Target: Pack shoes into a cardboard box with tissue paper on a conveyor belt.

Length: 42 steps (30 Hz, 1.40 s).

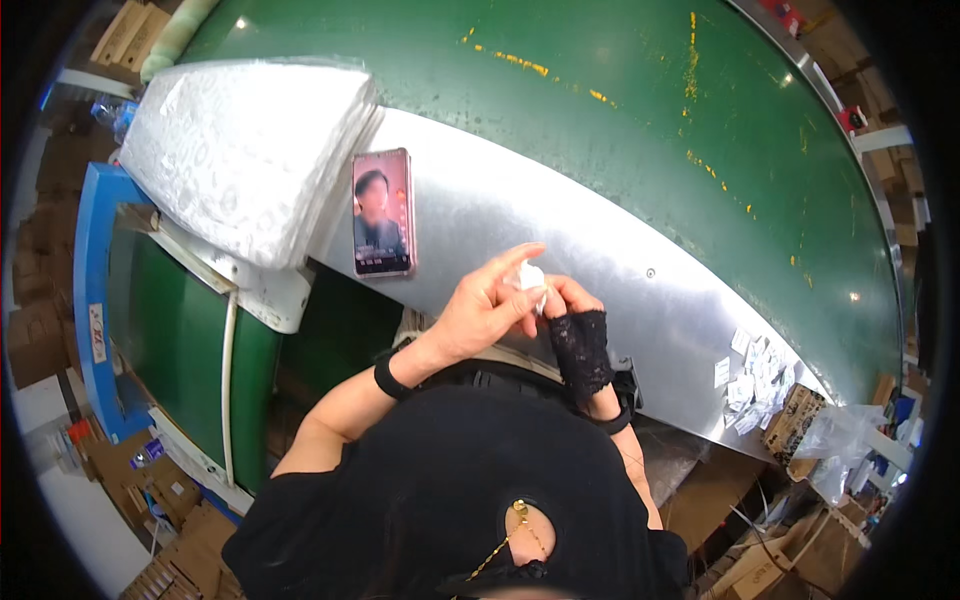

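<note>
— Looking at the hands first: what do they have?

— Both meet over the near edge of the bare metal apron (560, 215) that borders the green conveyor belt (620, 100). The left hand (480, 310) has its grip closed on a small white crumpled piece (530, 278), thumb and middle fingers pinching it while the forefinger sticks out straight. The right hand (578, 335) (it wears a black lace fingerless glove) has its grip closed on the same white piece from the other side, fingertips touching it.

— What the piece is?

— Too small and crumpled to tell; paper or thin film, perhaps.

— And around them?

— A phone (382, 213) with a lit screen lies flat on the apron just beyond the left hand, near the apron's left end. Left of the phone, a thick stack of white foam sheets (240, 150) overhangs that end. Toward the apron's right end, well apart from the hands, small white labels (752, 375) lie scattered along the near edge. A black band sits on the left wrist. Cardboard boxes (795, 415) stand below the right end.
</note>
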Tool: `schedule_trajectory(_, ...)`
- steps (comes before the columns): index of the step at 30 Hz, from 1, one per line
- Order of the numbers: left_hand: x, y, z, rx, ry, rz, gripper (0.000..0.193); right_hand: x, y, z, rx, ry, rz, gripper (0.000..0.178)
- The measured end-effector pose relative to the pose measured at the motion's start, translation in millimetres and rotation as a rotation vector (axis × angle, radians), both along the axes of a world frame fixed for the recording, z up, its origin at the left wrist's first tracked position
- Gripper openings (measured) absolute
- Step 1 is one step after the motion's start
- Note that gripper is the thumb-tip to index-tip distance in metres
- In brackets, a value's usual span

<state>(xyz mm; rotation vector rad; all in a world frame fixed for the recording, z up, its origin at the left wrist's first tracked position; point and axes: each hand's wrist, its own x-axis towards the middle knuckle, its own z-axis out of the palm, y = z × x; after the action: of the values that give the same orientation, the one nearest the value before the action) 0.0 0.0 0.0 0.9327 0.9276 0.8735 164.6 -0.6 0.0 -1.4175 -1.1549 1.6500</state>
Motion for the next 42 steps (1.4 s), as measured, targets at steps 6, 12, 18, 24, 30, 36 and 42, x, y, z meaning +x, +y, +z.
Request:
schedule_trajectory(6,-2,21,-9,0.181,0.308,-0.103,0.029,0,4,-16,0.110,0.204,-0.066,0.023)
schedule_trajectory(12,-1,30,-23,0.326,0.341,-0.051,0.022,-8,14,-14,0.195,0.211,-0.171,0.024)
schedule_trajectory(18,0,33,-24,0.207,0.207,-0.148,0.023,-10,16,-22,0.170,-0.072,-0.372,0.022)
schedule_trajectory(24,9,27,-17,0.110,0.168,-0.061,0.018,-7,13,-25,0.331,-0.184,-0.387,0.020)
schedule_trajectory(30,-16,24,-58,0.090,0.222,-0.130,0.009,-26,11,-80,0.721,-0.493,-0.081,0.032)
schedule_trajectory(36,-28,11,-47,0.040,0.207,-0.133,0.015,-25,13,-80,0.545,-0.468,0.188,0.035)
schedule_trajectory(42,-38,-9,-62,0.622,0.592,-0.106,0.025,-16,16,-61,0.415,-0.391,0.277,0.038)
